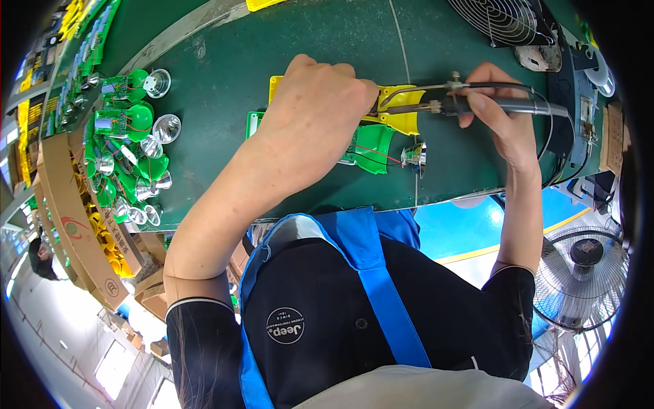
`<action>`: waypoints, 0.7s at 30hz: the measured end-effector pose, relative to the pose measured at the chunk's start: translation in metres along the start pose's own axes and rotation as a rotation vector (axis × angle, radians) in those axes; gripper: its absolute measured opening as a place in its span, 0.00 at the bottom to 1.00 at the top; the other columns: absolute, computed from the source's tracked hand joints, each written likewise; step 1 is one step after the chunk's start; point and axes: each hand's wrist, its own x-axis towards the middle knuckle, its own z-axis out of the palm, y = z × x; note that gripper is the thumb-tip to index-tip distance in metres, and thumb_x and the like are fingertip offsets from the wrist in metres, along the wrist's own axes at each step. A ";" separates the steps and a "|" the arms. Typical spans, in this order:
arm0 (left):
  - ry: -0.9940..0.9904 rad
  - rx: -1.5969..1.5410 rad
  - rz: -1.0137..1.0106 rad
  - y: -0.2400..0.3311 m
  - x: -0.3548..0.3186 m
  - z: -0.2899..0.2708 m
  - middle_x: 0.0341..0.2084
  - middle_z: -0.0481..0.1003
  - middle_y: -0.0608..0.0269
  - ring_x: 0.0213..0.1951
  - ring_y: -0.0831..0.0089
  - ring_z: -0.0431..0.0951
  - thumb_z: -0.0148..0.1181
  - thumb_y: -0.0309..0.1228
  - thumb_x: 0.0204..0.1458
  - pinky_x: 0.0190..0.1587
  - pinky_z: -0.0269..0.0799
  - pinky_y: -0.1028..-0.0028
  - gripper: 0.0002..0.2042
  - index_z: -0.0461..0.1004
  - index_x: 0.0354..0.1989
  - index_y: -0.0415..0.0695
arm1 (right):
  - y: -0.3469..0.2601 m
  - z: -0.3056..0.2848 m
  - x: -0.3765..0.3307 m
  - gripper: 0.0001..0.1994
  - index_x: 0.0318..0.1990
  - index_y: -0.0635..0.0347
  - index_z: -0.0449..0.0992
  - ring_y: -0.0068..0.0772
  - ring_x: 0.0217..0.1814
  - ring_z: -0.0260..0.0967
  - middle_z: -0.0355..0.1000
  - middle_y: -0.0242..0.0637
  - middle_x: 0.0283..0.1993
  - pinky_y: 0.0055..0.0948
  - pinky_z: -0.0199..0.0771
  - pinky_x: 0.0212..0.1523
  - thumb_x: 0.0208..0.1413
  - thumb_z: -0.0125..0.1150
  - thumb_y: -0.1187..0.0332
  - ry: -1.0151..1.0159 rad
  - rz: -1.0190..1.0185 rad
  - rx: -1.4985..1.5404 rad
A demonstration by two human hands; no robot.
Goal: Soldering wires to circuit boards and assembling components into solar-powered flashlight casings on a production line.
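My right hand [503,116] is closed around a soldering iron [443,106] with a thin metal feed tube fixed alongside it. The iron points left, and its tip is over a yellow plastic housing half [407,121]. Across the middle of that housing lies my left hand [317,109], its fingers curled down; what they pinch is hidden beneath the hand. Just nearer to me, a green housing half [375,151] lies partly under my left wrist. Thin red and dark wires run from it to a small silver reflector [414,157] on the green table.
Several green housings [126,123] with circuit boards and silver reflectors [167,128] crowd the table's left. A cardboard box [82,225] of yellow parts stands beyond that edge. At right are a black fan grille [501,17], cables and a bench device [586,116]; a standing fan [582,273] is lower right.
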 end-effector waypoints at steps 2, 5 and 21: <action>0.001 0.002 0.000 0.001 0.000 0.000 0.21 0.70 0.59 0.30 0.61 0.72 0.52 0.28 0.49 0.41 0.62 0.65 0.06 0.73 0.24 0.42 | 0.008 -0.008 -0.006 0.15 0.33 0.67 0.68 0.21 0.24 0.65 0.69 0.38 0.26 0.18 0.65 0.30 0.50 0.57 0.61 0.035 -0.034 0.041; 0.017 -0.002 -0.002 0.002 0.000 -0.001 0.21 0.70 0.59 0.30 0.60 0.71 0.52 0.28 0.49 0.40 0.62 0.65 0.06 0.73 0.23 0.42 | 0.010 -0.007 -0.012 0.15 0.34 0.67 0.68 0.21 0.25 0.65 0.69 0.41 0.29 0.20 0.66 0.32 0.50 0.57 0.61 0.118 -0.075 0.160; 0.045 0.054 0.054 0.005 0.000 -0.002 0.20 0.73 0.56 0.29 0.61 0.75 0.53 0.23 0.42 0.36 0.65 0.65 0.04 0.76 0.25 0.41 | -0.003 0.005 -0.008 0.10 0.32 0.66 0.67 0.19 0.24 0.67 0.69 0.34 0.25 0.17 0.65 0.30 0.49 0.57 0.68 0.023 -0.007 -0.012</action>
